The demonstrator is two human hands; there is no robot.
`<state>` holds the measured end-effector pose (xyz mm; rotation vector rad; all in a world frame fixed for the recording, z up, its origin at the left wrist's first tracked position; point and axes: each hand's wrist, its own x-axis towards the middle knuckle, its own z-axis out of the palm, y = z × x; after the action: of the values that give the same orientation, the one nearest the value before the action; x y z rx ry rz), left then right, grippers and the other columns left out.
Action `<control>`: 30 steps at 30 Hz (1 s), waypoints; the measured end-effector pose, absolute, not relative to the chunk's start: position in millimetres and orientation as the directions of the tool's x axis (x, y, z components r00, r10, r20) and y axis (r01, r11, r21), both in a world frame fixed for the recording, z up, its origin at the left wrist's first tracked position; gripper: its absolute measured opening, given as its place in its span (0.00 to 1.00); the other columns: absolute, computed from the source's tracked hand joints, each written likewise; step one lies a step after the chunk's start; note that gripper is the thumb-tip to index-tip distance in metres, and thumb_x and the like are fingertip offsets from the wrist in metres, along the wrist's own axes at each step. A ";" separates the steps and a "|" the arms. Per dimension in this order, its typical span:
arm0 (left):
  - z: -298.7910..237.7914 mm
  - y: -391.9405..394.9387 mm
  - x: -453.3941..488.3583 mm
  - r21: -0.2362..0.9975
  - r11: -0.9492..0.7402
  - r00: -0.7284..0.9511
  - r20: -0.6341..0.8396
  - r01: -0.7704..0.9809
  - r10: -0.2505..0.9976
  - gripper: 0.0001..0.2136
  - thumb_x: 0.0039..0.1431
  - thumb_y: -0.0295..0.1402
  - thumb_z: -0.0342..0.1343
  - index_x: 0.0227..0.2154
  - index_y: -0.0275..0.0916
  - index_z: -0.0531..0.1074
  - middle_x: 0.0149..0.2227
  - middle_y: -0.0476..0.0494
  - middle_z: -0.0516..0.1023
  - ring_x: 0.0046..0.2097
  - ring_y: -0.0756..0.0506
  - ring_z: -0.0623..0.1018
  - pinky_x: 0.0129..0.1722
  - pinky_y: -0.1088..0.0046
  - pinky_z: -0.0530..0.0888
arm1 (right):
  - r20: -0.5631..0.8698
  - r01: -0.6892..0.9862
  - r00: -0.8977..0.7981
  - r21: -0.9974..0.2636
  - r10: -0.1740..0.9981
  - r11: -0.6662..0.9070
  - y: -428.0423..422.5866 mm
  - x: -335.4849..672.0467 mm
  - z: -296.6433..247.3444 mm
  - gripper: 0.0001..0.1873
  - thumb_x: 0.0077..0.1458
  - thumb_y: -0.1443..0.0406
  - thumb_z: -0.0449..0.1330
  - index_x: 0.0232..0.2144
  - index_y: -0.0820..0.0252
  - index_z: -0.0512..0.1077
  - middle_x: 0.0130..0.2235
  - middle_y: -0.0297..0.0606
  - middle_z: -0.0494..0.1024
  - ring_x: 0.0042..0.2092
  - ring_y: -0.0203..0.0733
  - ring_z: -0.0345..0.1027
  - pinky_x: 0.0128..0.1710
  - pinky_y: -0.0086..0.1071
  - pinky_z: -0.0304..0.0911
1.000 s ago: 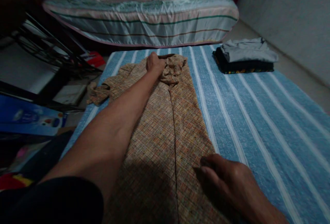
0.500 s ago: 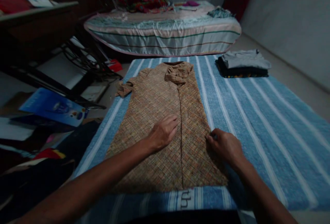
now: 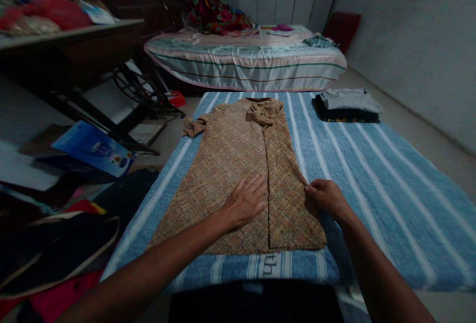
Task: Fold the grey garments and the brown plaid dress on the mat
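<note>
A brown checked short-sleeved garment (image 3: 223, 164) lies spread on a blue-and-white striped cloth (image 3: 357, 184). Its right side is folded inward, so a long edge runs down the front and the right sleeve rests near the neckline. The left sleeve sticks out past the side. My left hand (image 3: 247, 201) lies flat on the fabric, fingers stretched, just left of that folded edge. At the garment's right edge, my right hand (image 3: 327, 196) pinches the cloth between thumb and fingers.
A stack of folded clothes (image 3: 347, 105), grey over black, sits at the back right of the striped cloth. Beyond stands a bed (image 3: 245, 65) with a floral blanket (image 3: 219, 13). To the left are a sewing-machine table (image 3: 74, 40), a blue box (image 3: 96, 149) and piled clothes (image 3: 55, 248).
My left hand has flattened and its fingers have straightened against the garment. My right hand still pinches the right edge. The view has tilted up slightly.
</note>
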<state>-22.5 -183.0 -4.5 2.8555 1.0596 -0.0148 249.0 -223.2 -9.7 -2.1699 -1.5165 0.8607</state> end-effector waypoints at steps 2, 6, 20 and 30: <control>-3.5 -186.8 -20.9 0.088 -0.756 0.761 -0.068 0.648 0.645 0.24 0.67 0.42 0.43 0.62 0.38 0.59 0.66 0.37 0.56 0.68 0.41 0.53 0.65 0.54 0.53 | -0.275 0.710 0.244 -0.602 0.930 -0.365 -223.0 249.9 -11.5 0.14 0.57 0.60 0.54 0.27 0.62 0.74 0.22 0.34 0.73 0.25 0.35 0.65 0.25 0.27 0.54; -1.2 -192.7 -18.6 0.088 -0.761 0.766 -0.103 0.642 0.634 0.25 0.67 0.44 0.43 0.62 0.36 0.59 0.67 0.36 0.55 0.68 0.40 0.52 0.65 0.54 0.51 | -0.263 0.724 0.255 -0.586 0.931 -0.364 -223.4 250.3 -11.8 0.14 0.57 0.60 0.53 0.27 0.62 0.75 0.24 0.35 0.75 0.26 0.35 0.66 0.26 0.27 0.54; -6.8 -202.8 -19.3 0.090 -0.750 0.755 -0.094 0.656 0.649 0.27 0.67 0.45 0.43 0.65 0.38 0.54 0.68 0.35 0.52 0.69 0.40 0.49 0.64 0.51 0.51 | -0.252 0.844 0.271 -0.403 0.929 -0.355 -234.3 241.0 2.5 0.14 0.57 0.57 0.56 0.31 0.58 0.77 0.32 0.40 0.79 0.34 0.40 0.70 0.29 0.29 0.52; -4.5 -206.1 -17.9 0.111 -0.727 0.735 -0.125 0.678 0.666 0.29 0.66 0.46 0.43 0.65 0.36 0.54 0.68 0.36 0.50 0.69 0.40 0.48 0.65 0.52 0.49 | -0.279 0.834 0.274 -0.408 0.920 -0.372 -233.5 242.9 2.6 0.14 0.58 0.60 0.54 0.32 0.60 0.77 0.32 0.40 0.79 0.34 0.39 0.70 0.30 0.28 0.53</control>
<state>-17.9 -206.1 -4.5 2.7857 1.0859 -0.1143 242.9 -233.5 2.6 -2.3574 -1.6437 0.7110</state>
